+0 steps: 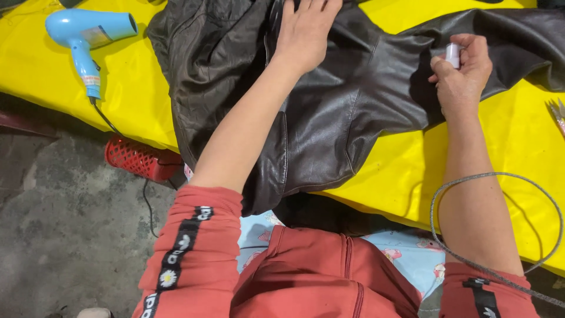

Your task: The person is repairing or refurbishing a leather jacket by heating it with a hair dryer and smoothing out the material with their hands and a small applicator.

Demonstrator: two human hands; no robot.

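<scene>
Head view: your left hand (305,35) presses flat, fingers spread, on the dark brown leather jacket (329,106). Your right hand (462,73) pinches a small white tube (452,55) against the sleeve; no finished work shows on the leather yet.

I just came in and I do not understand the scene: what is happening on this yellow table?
A person in a red top is working on a dark leather jacket spread over the yellow table cover. The left hand lies flat on the jacket, pressing it down. The right hand holds a small white tube-like thing just above the leather. A light blue hair dryer lies unused at the far left, and a grey cord loops near the right arm.
</scene>
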